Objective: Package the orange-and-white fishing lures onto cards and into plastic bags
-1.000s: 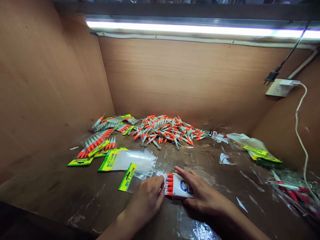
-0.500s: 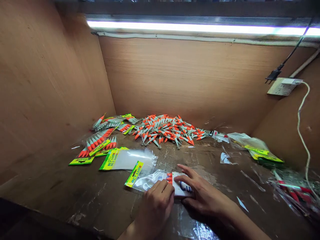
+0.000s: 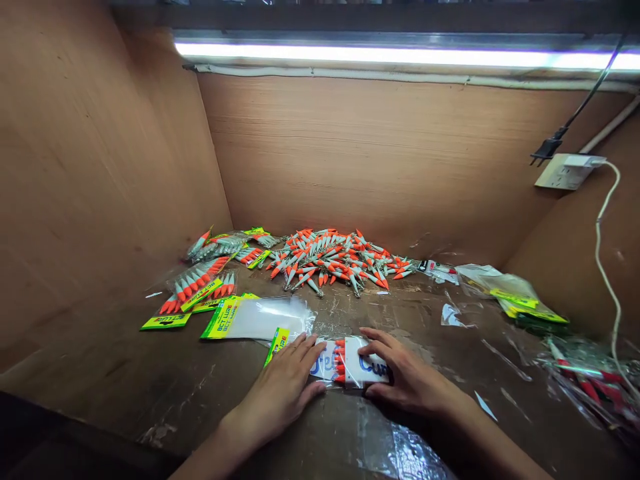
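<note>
A clear bag (image 3: 345, 362) with a yellow-green header lies on the dark worktop between my hands. Inside it sits a white card with blue lettering and a row of orange-tipped lures. My left hand (image 3: 280, 390) lies flat on the bag's left part, fingers stretched out. My right hand (image 3: 407, 379) rests on the bag's right end, fingers bent over the card's edge. A flat stack of empty bags (image 3: 255, 319) with the same header lies just beyond my left hand.
A heap of loose orange-and-grey lures (image 3: 333, 260) lies against the back wall. Filled packs (image 3: 197, 283) sit at the left, more bags (image 3: 515, 300) and red-tipped items (image 3: 587, 380) at the right. Wooden walls enclose the worktop; a socket with a white cable (image 3: 567, 170) hangs at the right.
The card with lures has gone into the clear bag. My left hand went from a pinch on the bag's mouth to lying flat on it. My right hand stayed on the card's end.
</note>
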`<action>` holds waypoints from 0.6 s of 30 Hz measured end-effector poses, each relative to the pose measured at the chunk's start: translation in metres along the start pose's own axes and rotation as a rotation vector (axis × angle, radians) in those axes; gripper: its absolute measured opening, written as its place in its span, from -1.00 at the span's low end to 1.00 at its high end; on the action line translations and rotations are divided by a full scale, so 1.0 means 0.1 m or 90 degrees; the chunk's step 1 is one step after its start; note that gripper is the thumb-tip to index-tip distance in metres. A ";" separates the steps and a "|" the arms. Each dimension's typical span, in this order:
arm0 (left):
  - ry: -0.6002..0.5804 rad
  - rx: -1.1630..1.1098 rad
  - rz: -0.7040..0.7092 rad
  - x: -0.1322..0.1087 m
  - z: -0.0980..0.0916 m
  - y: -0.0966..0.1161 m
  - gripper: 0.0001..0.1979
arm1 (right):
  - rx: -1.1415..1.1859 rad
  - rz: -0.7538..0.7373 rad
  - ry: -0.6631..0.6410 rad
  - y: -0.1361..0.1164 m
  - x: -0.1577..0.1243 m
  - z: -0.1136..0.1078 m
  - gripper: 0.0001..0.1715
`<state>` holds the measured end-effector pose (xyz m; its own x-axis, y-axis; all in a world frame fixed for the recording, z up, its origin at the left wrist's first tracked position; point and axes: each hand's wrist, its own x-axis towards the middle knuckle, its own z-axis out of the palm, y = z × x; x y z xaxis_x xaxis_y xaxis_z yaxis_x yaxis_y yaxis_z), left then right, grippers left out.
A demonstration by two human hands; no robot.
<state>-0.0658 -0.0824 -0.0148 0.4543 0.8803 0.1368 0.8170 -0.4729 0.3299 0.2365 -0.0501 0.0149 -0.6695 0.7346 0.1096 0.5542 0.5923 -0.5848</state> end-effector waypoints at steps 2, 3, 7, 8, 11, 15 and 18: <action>0.012 0.014 -0.018 -0.03 0.03 0.03 -0.39 | -0.008 -0.005 0.002 -0.01 0.00 0.00 -0.28; 0.022 0.017 -0.024 -0.04 0.04 0.07 -0.39 | -0.013 -0.009 -0.003 -0.01 0.00 0.00 -0.24; 0.040 0.000 -0.019 -0.02 -0.08 0.22 -0.40 | -0.008 0.000 -0.028 0.00 0.02 -0.01 -0.28; 0.039 -0.008 -0.012 0.02 -0.12 0.23 -0.38 | 0.000 0.002 -0.030 0.01 0.02 -0.01 -0.30; 0.002 -0.023 0.026 0.23 -0.18 0.21 -0.21 | 0.021 -0.004 -0.026 0.03 0.03 0.00 -0.30; -0.107 -0.054 0.105 0.58 -0.13 0.12 -0.01 | 0.033 -0.010 -0.011 0.06 0.03 -0.01 -0.30; -0.144 -0.089 0.145 0.71 -0.08 0.09 -0.01 | 0.032 -0.013 0.009 0.08 0.03 -0.04 -0.24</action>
<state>-0.0288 -0.0237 0.0049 0.6990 0.7149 0.0156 0.6364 -0.6320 0.4422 0.2410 -0.0417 0.0140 -0.6729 0.7277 0.1325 0.5156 0.5899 -0.6214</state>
